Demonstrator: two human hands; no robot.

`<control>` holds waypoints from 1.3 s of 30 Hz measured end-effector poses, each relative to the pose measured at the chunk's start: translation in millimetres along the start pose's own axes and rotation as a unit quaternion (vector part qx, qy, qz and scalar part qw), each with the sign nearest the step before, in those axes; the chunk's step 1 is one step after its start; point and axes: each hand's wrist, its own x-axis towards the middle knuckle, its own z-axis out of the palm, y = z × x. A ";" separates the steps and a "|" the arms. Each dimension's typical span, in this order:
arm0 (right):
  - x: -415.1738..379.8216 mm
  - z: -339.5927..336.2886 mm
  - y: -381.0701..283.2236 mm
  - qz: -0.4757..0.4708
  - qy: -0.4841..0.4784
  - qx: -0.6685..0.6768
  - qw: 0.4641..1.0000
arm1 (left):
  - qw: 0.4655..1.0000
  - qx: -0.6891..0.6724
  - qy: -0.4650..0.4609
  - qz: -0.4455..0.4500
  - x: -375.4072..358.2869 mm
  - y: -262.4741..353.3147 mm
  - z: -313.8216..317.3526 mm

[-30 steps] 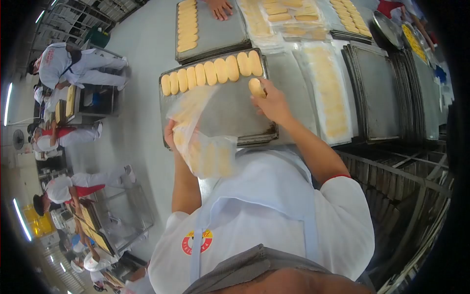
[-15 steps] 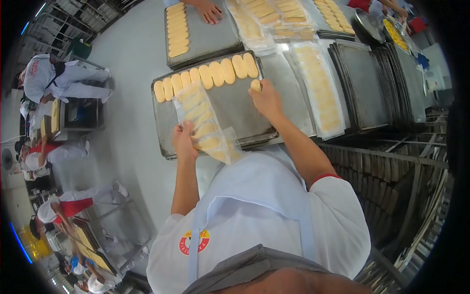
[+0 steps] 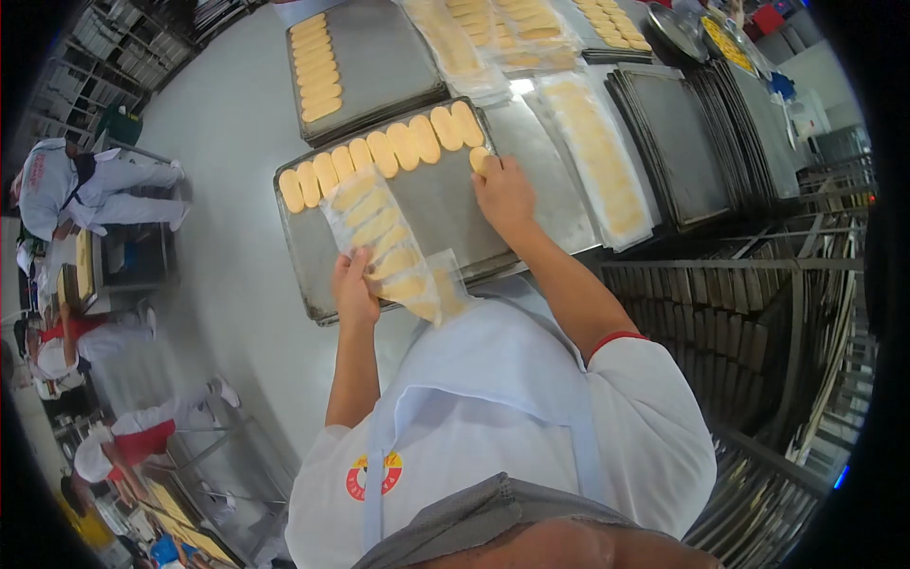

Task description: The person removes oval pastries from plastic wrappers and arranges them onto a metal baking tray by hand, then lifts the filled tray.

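My left hand (image 3: 354, 287) is closed on the left edge of a clear plastic bag (image 3: 384, 242), which holds a row of oval biscuits like ladyfingers. The bag slants over the near part of a dark baking tray (image 3: 313, 256). Along the tray's far edge lies a row of pale yellow ladyfingers (image 3: 379, 152). At the tray's right side my right hand (image 3: 505, 194) grips a single ladyfinger (image 3: 481, 159) by its near end; the fingertips partly hide it.
Beyond stands another tray (image 3: 379, 57) with a column of ladyfingers (image 3: 315, 66). Filled bags (image 3: 597, 156) lie to the right, beside stacked trays (image 3: 673, 142). Below them is a metal rack (image 3: 711, 322). Co-workers (image 3: 95, 185) stand at benches on the left.
My right hand has shifted slightly left and holds the ladyfinger nearer the row. The other person's hand on the far tray has gone from view. The whole view has shifted a little.
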 end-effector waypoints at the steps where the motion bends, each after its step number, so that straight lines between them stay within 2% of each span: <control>1: 0.4 0.9 0.1 -0.004 0.005 0.002 1.000 | 1.000 0.003 0.000 -0.004 -2.8 0.8 0.8; 4: -2.1 -1.2 0.7 -0.012 0.010 0.005 1.000 | 0.995 -0.067 -0.059 -0.042 -5.0 0.7 1.6; 6: -3.6 -16.2 -3.7 -0.013 0.001 0.004 1.000 | 0.983 -0.098 -0.141 -0.057 -18.2 14.5 22.1; 7: -4.5 -29.5 -7.0 -0.002 -0.060 0.112 0.992 | 0.974 -0.114 -0.183 -0.065 -27.3 23.0 37.4; 8: -8.3 -45.8 -11.0 0.009 -0.119 0.219 0.968 | 0.974 -0.122 -0.184 -0.057 -36.2 30.1 53.6; 9: -14.6 -57.8 -10.0 0.018 -0.174 0.324 0.929 | 0.973 -0.129 -0.186 -0.048 -44.8 37.5 71.9; 10: -22.4 -64.1 -4.6 0.078 -0.256 0.479 0.836 | 0.972 -0.136 -0.188 -0.037 -51.1 43.6 90.2; 11: -29.9 -69.4 0.4 0.130 -0.326 0.615 0.706 | 0.969 -0.141 -0.201 -0.002 -53.8 47.9 109.0; 13: -40.4 -84.6 12.0 0.142 -0.374 0.703 0.588 | 0.960 -0.152 -0.225 0.074 -52.1 54.0 148.9; 15: -47.7 -120.6 30.8 0.088 -0.358 0.648 0.667 | 0.970 -0.127 -0.181 0.098 -51.9 54.9 186.6; 16: -47.5 -137.8 38.4 0.081 -0.353 0.635 0.683 | 0.975 -0.116 -0.155 0.110 -49.4 53.7 205.1; 18: -43.9 -167.2 60.1 0.068 -0.343 0.607 0.714 | 0.971 -0.123 -0.175 0.107 -19.4 27.5 233.7; 20: -44.7 -165.0 107.8 0.170 -0.337 0.579 0.723 | 0.968 -0.125 -0.192 0.103 -4.5 13.5 271.6; 22: -48.0 -170.5 157.6 0.218 -0.305 0.576 0.726 | 0.965 -0.123 -0.208 0.099 -3.5 1.0 321.3; 24: -53.9 -185.1 201.3 0.213 -0.253 0.599 0.730 | 0.962 -0.101 -0.244 0.065 14.1 -16.9 358.6; 27: -55.5 -192.9 257.5 0.317 -0.236 0.530 0.750 | 0.960 -0.079 -0.266 0.015 55.3 -64.8 404.5; 31: -43.2 -200.5 298.6 0.325 -0.177 0.415 0.831 | 0.966 -0.009 -0.259 0.000 110.0 -128.0 447.6; 33: -39.3 -190.0 319.0 0.320 -0.157 0.357 0.863 | 0.979 0.011 -0.203 -0.026 129.3 -152.8 456.3; 37: -37.8 -162.4 355.1 0.298 -0.147 0.287 0.899 | 0.989 0.085 -0.117 -0.042 149.7 -182.9 465.8; 39: -29.9 -160.5 362.1 0.302 -0.162 0.216 0.914 | 0.985 0.126 -0.118 -0.007 160.6 -191.4 465.9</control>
